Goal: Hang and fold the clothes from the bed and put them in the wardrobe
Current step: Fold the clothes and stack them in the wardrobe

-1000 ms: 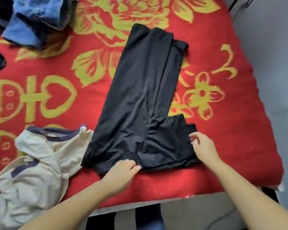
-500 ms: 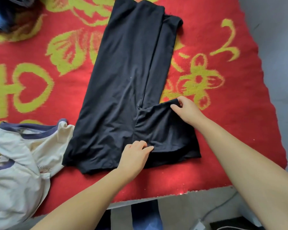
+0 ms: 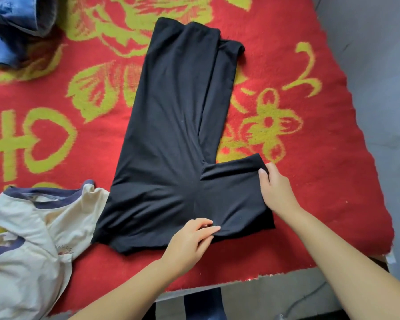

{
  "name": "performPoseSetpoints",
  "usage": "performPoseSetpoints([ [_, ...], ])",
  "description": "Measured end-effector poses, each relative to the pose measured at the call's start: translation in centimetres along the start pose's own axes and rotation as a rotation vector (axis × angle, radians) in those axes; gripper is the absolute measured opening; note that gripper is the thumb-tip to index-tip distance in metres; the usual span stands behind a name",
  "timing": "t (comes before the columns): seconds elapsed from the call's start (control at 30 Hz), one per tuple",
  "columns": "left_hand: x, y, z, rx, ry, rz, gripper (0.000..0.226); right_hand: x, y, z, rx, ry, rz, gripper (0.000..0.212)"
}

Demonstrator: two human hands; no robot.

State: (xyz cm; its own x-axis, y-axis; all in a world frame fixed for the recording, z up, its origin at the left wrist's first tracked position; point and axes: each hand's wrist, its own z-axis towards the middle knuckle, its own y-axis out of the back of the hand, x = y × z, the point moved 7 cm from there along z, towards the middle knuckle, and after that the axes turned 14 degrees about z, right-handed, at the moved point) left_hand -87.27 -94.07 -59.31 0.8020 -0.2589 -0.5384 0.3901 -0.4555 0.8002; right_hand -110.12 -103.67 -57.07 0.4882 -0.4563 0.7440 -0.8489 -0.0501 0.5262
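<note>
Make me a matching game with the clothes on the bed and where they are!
Things:
1. black trousers
2. cream shirt
3. blue jeans
4. right hand

Places:
A. far left corner of the red blanket
B. crumpled at the near left
C. on the flap at the trousers' right edge
D. laid flat in the middle

Pairs: 1-D, 2-B, 3-A, 4-C
</note>
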Motion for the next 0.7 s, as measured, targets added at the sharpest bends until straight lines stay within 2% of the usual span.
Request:
performPoseSetpoints([
  [0.1,-0.3,-0.8,-0.3,0.024,-0.030,0.053,0.035,-2.8,-0.2,-1.0,0.020,-0.093,-0.183,0.013],
  [0.17,-0.9,-1.5,0.5,0.189,-0.045,0.138,0.042,-3.9,-0.5,-1.0,0.043,-0.130,-0.395,0.022],
  [0.23,-0.9,-1.1,2.1,0.380,-0.027,0.187,0.041,-3.0,-0.2,0.4,0.010,-0.099,-0.413,0.028],
  [0.27,-0.8,-0.1,3.5,0.376,-0.009,0.174,0.035,-1.8,0.1,1.5,-0.013,-0.062,-0.352,0.030],
  [0.37,-0.2,5.2,9.6,0.121,0.109,0.075,0.022,2.9,-0.1,7.0,-0.007,0.098,-0.234,0.026],
  [0.5,0.6,10.3,19.3,-0.061,0.198,0.014,0.030,11.9,-2.4,15.9,0.051,0.282,-0.013,0.031],
  [0.6,2.0,11.5,25.0,-0.094,0.293,0.183,0.036,16.4,-4.5,23.0,0.048,0.263,0.074,0.038],
  [0.7,4.7,11.1,27.3,-0.065,0.442,0.396,0.035,18.1,-6.2,28.9,0.005,0.159,-0.064,0.043],
])
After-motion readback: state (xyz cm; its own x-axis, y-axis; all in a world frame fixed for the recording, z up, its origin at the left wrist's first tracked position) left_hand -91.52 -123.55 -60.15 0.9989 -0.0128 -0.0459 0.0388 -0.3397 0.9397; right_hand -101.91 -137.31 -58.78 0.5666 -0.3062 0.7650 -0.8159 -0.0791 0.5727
